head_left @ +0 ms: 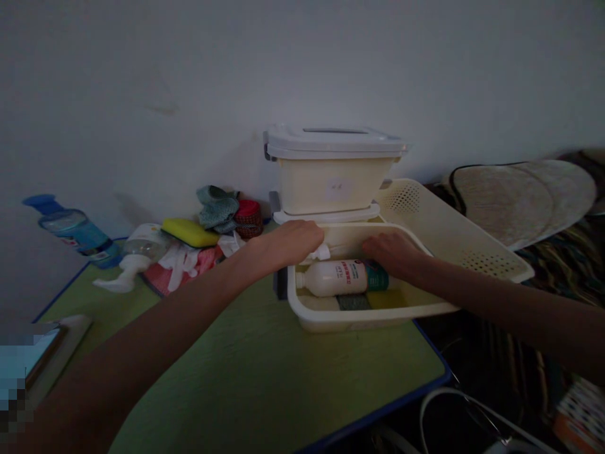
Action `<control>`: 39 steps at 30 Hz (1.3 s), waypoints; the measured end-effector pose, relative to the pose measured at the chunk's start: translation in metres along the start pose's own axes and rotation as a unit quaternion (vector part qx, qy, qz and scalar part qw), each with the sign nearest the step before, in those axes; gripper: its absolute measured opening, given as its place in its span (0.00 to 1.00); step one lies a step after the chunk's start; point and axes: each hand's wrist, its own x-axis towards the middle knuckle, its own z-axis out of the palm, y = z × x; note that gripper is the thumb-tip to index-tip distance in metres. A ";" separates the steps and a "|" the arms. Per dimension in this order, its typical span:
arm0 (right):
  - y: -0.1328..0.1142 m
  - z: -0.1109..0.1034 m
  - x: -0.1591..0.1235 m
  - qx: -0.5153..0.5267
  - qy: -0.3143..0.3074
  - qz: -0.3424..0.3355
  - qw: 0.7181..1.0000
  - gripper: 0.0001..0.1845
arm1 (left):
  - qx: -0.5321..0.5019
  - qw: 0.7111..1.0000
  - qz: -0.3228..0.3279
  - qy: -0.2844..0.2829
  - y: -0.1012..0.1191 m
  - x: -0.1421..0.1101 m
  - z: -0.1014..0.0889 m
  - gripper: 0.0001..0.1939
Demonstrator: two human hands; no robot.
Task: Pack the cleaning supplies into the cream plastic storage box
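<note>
A cream plastic tub point(359, 316) sits on the green table mat point(265, 372). Inside it lies a white bottle point(331, 278) on its side, with a teal end near my right hand. My left hand point(295, 243) reaches over the tub's left rim, fingers curled around a small white nozzle-like piece point(322, 252). My right hand point(394, 253) rests inside the tub, fingers closed over the bottle's teal end. Dark and yellow sponges lie under the bottle.
Behind the tub stands a lidded cream box point(333, 170) stacked on another lid. A perforated cream basket point(444, 227) leans at right. At left lie a yellow sponge point(189, 232), cloths, a spray bottle point(130, 258) and a blue water bottle point(75, 232). Fabric lies beyond the table's right edge.
</note>
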 end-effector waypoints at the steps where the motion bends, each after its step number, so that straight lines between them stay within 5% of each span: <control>1: 0.000 0.000 0.001 0.001 -0.001 0.001 1.000 0.10 | -0.001 1.000 -0.002 0.002 0.000 0.000 0.000 0.13; 17: 0.025 0.001 0.006 0.090 -0.043 -0.017 0.995 0.12 | -0.032 0.999 -0.010 0.000 -0.001 0.001 0.000 0.11; 39: 0.017 0.000 -0.008 0.170 -0.067 -0.006 0.983 0.11 | -0.008 1.000 0.004 0.025 0.000 -0.002 0.003 0.11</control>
